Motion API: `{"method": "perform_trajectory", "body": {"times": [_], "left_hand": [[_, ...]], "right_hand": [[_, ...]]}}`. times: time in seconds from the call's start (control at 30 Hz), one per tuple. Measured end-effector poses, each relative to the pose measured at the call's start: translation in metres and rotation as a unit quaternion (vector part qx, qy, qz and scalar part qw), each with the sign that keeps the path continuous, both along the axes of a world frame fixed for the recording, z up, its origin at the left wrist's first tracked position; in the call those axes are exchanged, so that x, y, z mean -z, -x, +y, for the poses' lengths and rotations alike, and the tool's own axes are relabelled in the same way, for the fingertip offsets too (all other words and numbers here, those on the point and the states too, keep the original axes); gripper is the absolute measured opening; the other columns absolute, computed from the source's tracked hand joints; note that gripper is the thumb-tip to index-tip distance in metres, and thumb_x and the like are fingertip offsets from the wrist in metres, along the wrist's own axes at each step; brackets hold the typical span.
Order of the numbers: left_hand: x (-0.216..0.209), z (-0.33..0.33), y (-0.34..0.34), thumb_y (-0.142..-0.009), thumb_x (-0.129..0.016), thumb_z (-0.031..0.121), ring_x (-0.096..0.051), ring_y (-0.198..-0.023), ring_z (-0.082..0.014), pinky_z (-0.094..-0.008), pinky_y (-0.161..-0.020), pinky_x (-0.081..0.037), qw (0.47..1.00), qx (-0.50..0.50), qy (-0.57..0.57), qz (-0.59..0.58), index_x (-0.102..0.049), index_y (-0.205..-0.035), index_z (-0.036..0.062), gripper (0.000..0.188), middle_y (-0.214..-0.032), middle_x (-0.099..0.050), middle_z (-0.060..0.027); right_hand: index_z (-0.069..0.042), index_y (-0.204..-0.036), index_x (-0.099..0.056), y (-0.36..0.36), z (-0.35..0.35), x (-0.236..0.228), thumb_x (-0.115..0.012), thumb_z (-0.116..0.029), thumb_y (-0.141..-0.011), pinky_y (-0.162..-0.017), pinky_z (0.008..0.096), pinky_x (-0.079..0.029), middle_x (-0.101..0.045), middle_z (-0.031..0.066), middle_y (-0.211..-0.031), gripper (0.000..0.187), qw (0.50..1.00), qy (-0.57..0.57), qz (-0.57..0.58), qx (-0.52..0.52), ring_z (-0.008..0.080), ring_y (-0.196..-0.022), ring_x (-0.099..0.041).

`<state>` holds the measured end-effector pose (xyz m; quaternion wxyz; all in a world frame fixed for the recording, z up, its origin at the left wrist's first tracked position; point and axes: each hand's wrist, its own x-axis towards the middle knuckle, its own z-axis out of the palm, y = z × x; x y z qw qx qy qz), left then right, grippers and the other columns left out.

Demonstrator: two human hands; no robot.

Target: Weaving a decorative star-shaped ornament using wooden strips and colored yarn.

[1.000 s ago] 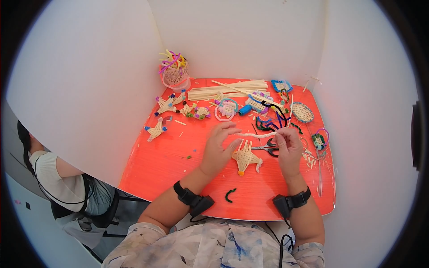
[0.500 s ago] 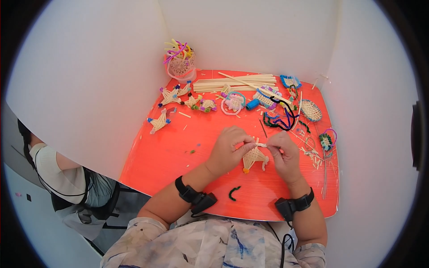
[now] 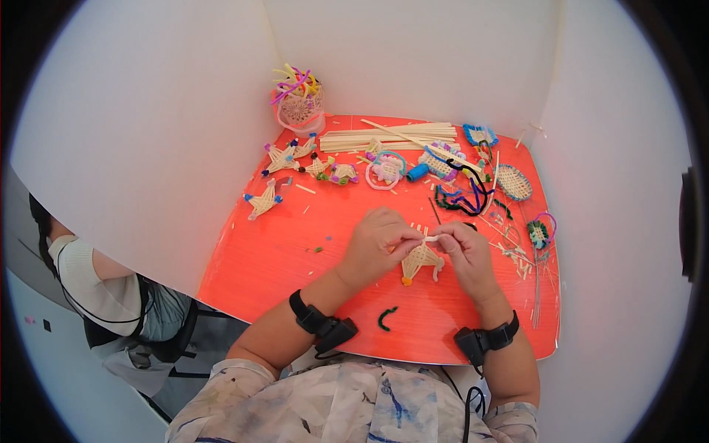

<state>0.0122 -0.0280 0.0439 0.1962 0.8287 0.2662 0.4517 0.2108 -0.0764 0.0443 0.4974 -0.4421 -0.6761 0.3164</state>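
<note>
A small woven straw figure (image 3: 421, 261) with an orange tip lies on the orange table (image 3: 281, 266), just in front of me. My left hand (image 3: 378, 244) and my right hand (image 3: 465, 251) meet above it. Both pinch the same pale straw strip (image 3: 430, 238) at the figure's top, fingertips nearly touching. A short dark green pipe cleaner piece (image 3: 387, 318) lies on the table, nearer to me than the figure.
Long straw strips (image 3: 388, 137) lie at the back. Woven star figures (image 3: 264, 199), a pink ring (image 3: 385, 168), a blue spool (image 3: 417, 173), dark pipe cleaners (image 3: 461, 198) and a small woven oval (image 3: 513, 181) surround them. A cup of coloured pipe cleaners (image 3: 298, 100) stands at the back left. White partition walls enclose the table; another person (image 3: 96, 288) sits at left.
Both hands came closer together over the woven figure and now pinch the strip at its top. The figure shifted slightly on the table.
</note>
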Motion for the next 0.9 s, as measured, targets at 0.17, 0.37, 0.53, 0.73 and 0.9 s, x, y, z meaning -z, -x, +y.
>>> {"method": "perform_trajectory", "body": {"times": [0.17, 0.37, 0.53, 0.73, 0.9], "left_hand": [[0.0, -0.001, -0.001, -0.074, -0.072, 0.008, -0.057, -0.074, -0.0199, -0.0331, -0.067, -0.044, 0.995, -0.033, -0.095, 0.016, -0.067, -0.079, 0.0056, 0.008, -0.078, -0.062, -0.0048], [-0.008, -0.007, -0.001, -0.083, -0.068, 0.009, -0.057, -0.072, -0.0097, -0.0255, -0.067, -0.045, 0.834, 0.14, 0.516, -0.135, -0.065, -0.086, 0.0039, 0.007, -0.085, -0.065, -0.0043], [0.011, 0.001, 0.002, -0.085, -0.066, 0.009, -0.058, -0.074, -0.0073, -0.0221, -0.066, -0.046, 0.768, 0.263, 0.548, -0.204, -0.064, -0.092, 0.0017, 0.01, -0.084, -0.065, -0.0033], [0.0, -0.007, 0.0, -0.085, -0.066, 0.01, -0.059, -0.074, -0.0086, -0.0228, -0.066, -0.046, 0.851, 0.149, 0.494, -0.095, -0.065, -0.09, 0.0006, 0.011, -0.082, -0.066, -0.0025], [0.002, -0.007, -0.003, -0.081, -0.069, 0.012, -0.058, -0.07, -0.0119, -0.0278, -0.064, -0.045, 0.967, 0.0, 0.249, -0.048, -0.066, -0.083, 0.0031, 0.009, -0.078, -0.065, -0.0038]], "right_hand": [[0.001, -0.094, -0.06, 0.0, 0.0, -0.003, -0.06, -0.002, -0.084, -0.064, 0.0278, -0.045, -0.06, 0.0079, -0.081, 0.01, 0.997, -0.031, -0.071, 0.018, 0.0171, -0.072, -0.058], [-0.003, -0.088, -0.058, 0.001, 0.002, -0.005, -0.065, 0.005, -0.07, -0.061, 0.0341, -0.044, -0.057, 0.0099, -0.079, 0.021, 0.936, -0.281, -0.2, 0.074, 0.0273, -0.071, -0.054], [-0.005, -0.088, -0.059, 0.005, -0.002, -0.006, -0.065, 0.005, -0.065, -0.061, 0.0359, -0.042, -0.057, 0.0089, -0.08, 0.026, 0.924, -0.324, -0.187, 0.075, 0.0269, -0.072, -0.053], [-0.004, -0.092, -0.059, 0.001, -0.005, -0.008, -0.064, 0.0, -0.059, -0.065, 0.0359, -0.042, -0.057, 0.0081, -0.081, 0.033, 0.87, -0.418, -0.253, 0.064, 0.0256, -0.072, -0.054], [-0.002, -0.093, -0.06, 0.013, -0.004, -0.007, -0.065, 0.001, -0.072, -0.068, 0.0353, -0.043, -0.059, 0.0096, -0.083, 0.022, 0.949, -0.263, -0.132, 0.117, 0.0282, -0.077, -0.054]]}}
